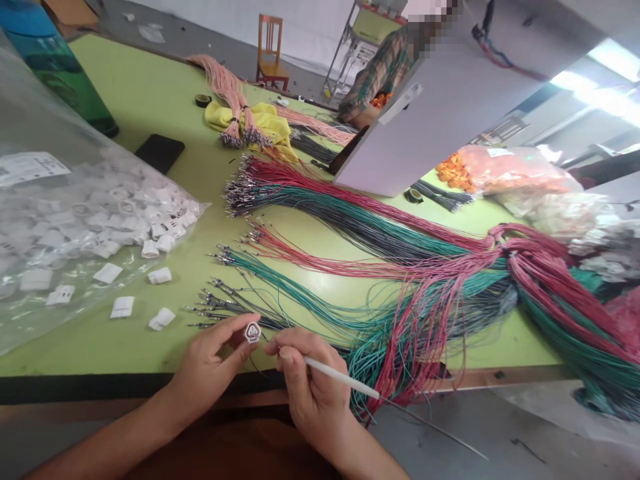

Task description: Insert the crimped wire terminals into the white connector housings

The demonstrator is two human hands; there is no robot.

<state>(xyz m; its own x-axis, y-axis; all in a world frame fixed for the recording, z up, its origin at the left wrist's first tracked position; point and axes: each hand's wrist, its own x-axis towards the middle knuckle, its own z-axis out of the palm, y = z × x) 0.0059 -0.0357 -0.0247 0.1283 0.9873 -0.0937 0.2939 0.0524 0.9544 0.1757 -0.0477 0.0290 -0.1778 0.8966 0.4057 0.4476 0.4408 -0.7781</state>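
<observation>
Between the thumb and fingers of my left hand [213,357] is a small white plastic connector housing [253,332], its slotted face turned toward me. My right hand [315,380] grips a thin tool with a white handle [343,379] and a long metal rod trailing to the lower right. The fingertips of that hand are pinched close to the housing; a dark wire appears near them, though I cannot make out its end. Just beyond my hands lie grey wires [220,303], green wires [250,263] and red wires [295,253] with metal terminals.
A clear plastic bag [100,193] of white housings covers the left, with loose housings [121,307] beside it. Behind are a phone [160,153], a bottle [65,73] and a yellow cloth [270,120]. A pale panel [400,133] partly hides another person [375,73].
</observation>
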